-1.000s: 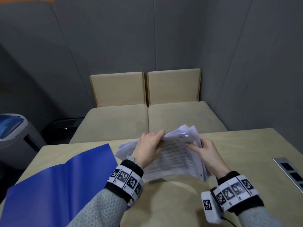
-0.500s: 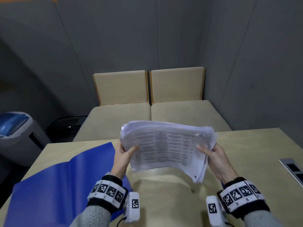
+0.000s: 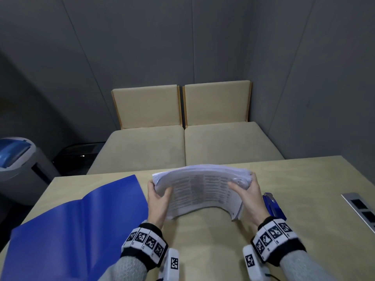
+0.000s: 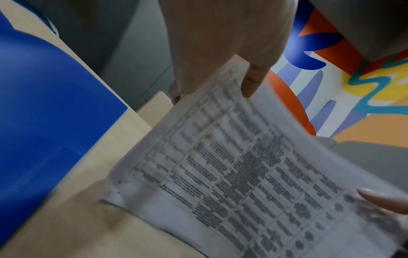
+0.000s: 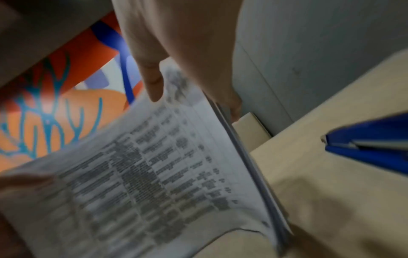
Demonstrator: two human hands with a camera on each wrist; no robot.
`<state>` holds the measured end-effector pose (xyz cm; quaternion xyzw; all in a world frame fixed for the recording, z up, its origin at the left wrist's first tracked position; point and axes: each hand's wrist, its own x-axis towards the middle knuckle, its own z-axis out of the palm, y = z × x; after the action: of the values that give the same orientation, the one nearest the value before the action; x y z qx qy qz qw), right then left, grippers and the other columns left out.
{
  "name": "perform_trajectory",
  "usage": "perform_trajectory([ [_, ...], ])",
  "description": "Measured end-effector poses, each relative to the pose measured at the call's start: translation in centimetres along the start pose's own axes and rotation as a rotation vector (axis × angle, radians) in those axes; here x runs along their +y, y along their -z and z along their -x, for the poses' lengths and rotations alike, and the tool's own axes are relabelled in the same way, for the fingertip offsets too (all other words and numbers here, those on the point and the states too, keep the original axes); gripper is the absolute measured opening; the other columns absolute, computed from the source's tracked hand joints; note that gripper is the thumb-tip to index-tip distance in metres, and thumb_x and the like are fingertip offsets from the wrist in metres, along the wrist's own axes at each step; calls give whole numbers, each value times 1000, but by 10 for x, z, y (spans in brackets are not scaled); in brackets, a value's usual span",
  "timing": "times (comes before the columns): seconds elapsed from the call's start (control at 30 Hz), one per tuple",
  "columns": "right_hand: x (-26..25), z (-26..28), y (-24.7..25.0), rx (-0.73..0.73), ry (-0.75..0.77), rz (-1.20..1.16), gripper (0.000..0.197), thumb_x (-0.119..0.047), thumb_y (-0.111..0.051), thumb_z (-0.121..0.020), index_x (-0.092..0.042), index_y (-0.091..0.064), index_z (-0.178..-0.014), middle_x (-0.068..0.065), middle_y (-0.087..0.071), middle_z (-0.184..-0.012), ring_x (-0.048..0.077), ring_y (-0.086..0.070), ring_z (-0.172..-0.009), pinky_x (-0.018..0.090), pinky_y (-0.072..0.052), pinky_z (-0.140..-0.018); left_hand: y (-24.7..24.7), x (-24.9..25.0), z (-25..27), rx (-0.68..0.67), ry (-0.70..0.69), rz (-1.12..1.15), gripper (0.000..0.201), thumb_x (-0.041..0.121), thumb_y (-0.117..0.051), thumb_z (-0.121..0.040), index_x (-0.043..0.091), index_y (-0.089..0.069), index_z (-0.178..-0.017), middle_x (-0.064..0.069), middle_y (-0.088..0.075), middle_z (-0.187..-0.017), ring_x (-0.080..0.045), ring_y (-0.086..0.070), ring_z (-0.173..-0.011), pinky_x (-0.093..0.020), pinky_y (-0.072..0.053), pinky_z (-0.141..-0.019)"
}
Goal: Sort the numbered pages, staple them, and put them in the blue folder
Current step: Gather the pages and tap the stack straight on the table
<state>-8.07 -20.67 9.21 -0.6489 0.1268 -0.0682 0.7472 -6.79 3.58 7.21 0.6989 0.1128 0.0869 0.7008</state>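
Ahead of you stand dark grey panelled walls [image 3: 142, 47] meeting in a corner at the right. Against them sits a beige upholstered two-seat bench [image 3: 182, 147] with two square back cushions side by side. Nearer to you lies the pale wooden worktop [image 3: 304, 199], with a grey metal socket panel [image 3: 361, 209] set into its right side. At your far left stands a grey bin with a blue lid [image 3: 14, 159]. The wrist views show a bright mural in orange, blue and yellow [image 4: 353, 78].

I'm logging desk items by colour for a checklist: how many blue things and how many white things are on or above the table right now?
Blue: 2, the open folder and the stapler.
White: 1, the stack of pages, gripped by the left hand and right hand.
Total: 3.
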Motion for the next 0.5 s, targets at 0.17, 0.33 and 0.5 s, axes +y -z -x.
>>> perform_trajectory([
  [0.17, 8, -2, 1, 80, 360, 511, 62, -11, -63, -88, -36, -35, -138, -4, -43, -123, 5, -51, -105, 19, -44, -83, -7, 9, -8, 83, 38, 28, 58, 49, -68, -76, 25, -39, -121, 10, -53, -107, -2, -52, -96, -23, -40, -77],
  [0.33, 15, -9, 1, 37, 666, 1117, 50, -22, -48, -96, -30, -36, -144, 2, -36, -141, 20, -50, -109, 39, -45, -92, -17, 17, -24, 239, 102, -56, 46, 55, -63, -81, 24, -46, -111, 2, -50, -112, -18, -50, -104, -33, -39, -89],
  [0.5, 18, -10, 5, 1, 549, 1143, 52, -7, -42, -95, -19, -33, -145, 8, -43, -112, 21, -47, -97, 33, -49, -73, -18, 13, -33, 242, 22, -99, 21, 38, -56, -90, 18, -53, -98, 9, -56, -94, -21, -56, -98, -35, -45, -86],
])
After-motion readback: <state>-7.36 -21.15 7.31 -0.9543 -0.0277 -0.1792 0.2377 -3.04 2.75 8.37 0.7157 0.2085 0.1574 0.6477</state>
